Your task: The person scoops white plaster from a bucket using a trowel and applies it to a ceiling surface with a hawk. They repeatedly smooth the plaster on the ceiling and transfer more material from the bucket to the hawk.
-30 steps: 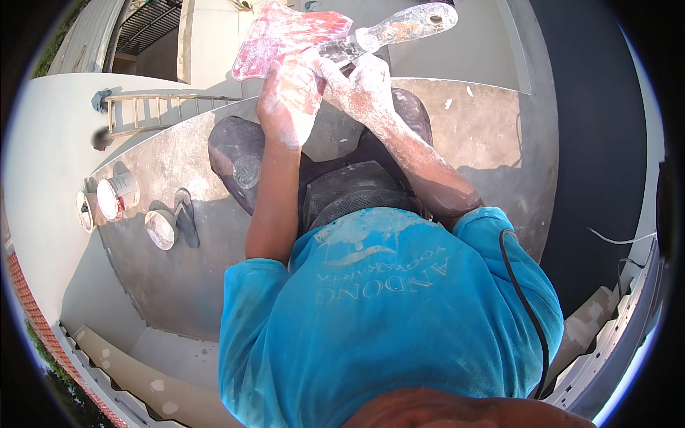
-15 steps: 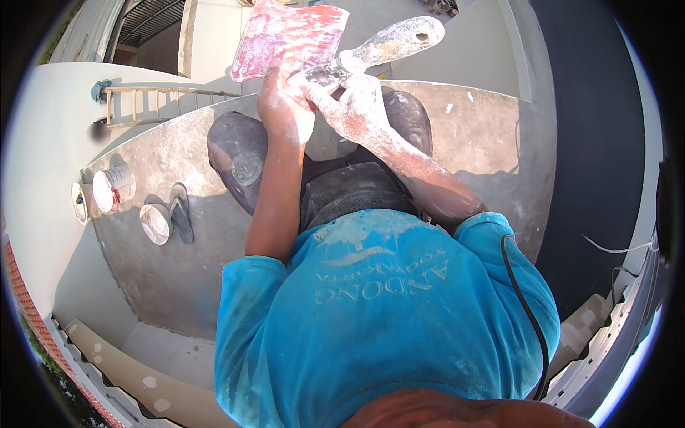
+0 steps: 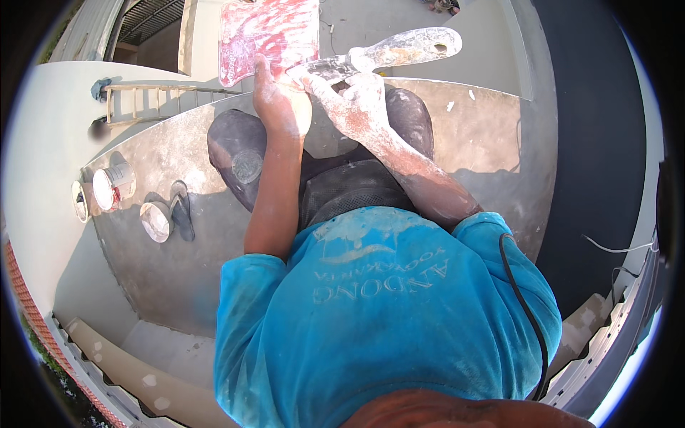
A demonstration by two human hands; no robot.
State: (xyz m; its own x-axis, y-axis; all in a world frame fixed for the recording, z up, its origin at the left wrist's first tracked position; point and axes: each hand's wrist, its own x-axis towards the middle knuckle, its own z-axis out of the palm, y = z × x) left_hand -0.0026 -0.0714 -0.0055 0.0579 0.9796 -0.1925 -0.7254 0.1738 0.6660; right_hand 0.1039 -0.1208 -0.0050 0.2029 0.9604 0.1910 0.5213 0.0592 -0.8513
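Observation:
My left hand (image 3: 280, 100) holds a flat red board (image 3: 270, 37) smeared with white putty, raised in front of me. My right hand (image 3: 354, 101) grips a putty knife (image 3: 385, 53) with a putty-crusted handle; its blade lies against the board's lower right edge. Both hands and my right forearm are dusted white. Below them are my dark trousers and blue shirt; I sit on a grey concrete ledge (image 3: 157, 143).
Two open paint cans (image 3: 110, 187) and a small tub (image 3: 157, 220) stand on the ledge to my left, beside a pair of sandals (image 3: 182, 210). A ladder (image 3: 153, 100) lies on the ground far below. A black cable (image 3: 524, 307) runs over my right shoulder.
The board has turned flatter toward me and shifted slightly left. The knife has slid down from the board's face to its lower right edge.

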